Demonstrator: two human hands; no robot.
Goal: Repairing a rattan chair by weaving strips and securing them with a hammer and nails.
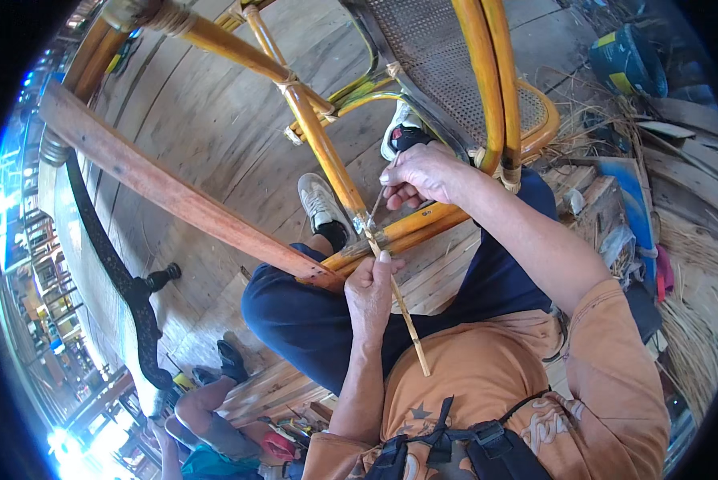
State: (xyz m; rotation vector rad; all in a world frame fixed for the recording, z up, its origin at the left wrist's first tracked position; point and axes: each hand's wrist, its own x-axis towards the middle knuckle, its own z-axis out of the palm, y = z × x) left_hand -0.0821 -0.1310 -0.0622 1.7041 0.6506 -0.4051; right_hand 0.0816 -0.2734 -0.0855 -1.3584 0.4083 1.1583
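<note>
A rattan chair frame (320,148) of glossy yellow-brown poles rests across my lap. Where an upright pole meets a double cross rail (427,218), a pale binding (362,222) is wound round the joint. My right hand (425,178) is closed just above the joint, pinching a thin cane strip (380,196) that runs down to the binding. Below the rail, my left hand (371,294) is closed with its thumb pressed on a thin rattan stick (407,320). The stick's upper end reaches the joint and its lower end points toward my shirt.
A flat reddish wooden board (175,192) slants from upper left to my knee. Beyond the frame stands a woven cane panel (431,56). At right are a dark bucket (627,60), loose cane strips (687,336) and wood scraps. Another person (215,424) sits at lower left.
</note>
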